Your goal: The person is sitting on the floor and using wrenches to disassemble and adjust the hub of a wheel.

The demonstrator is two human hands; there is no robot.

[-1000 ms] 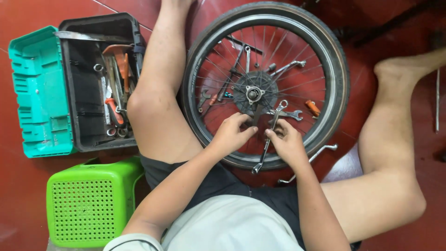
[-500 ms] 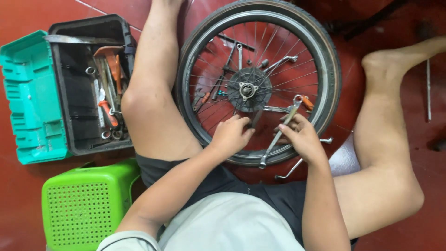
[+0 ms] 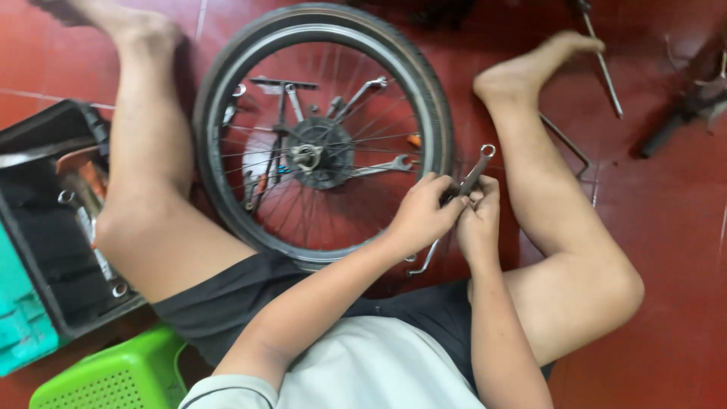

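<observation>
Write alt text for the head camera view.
Both hands, left hand and right hand, hold a metal wrench beside a bicycle wheel lying flat on the red floor, between the seated person's bare legs.

Bike repair floor: wheel (image 3: 322,136), toolbox (image 3: 45,250), spanners (image 3: 386,164).

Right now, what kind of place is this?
Probably an informal bike repair spot on a floor: red tiles, a wheel lying flat with wrenches under its spokes, and an open toolbox alongside.
</observation>
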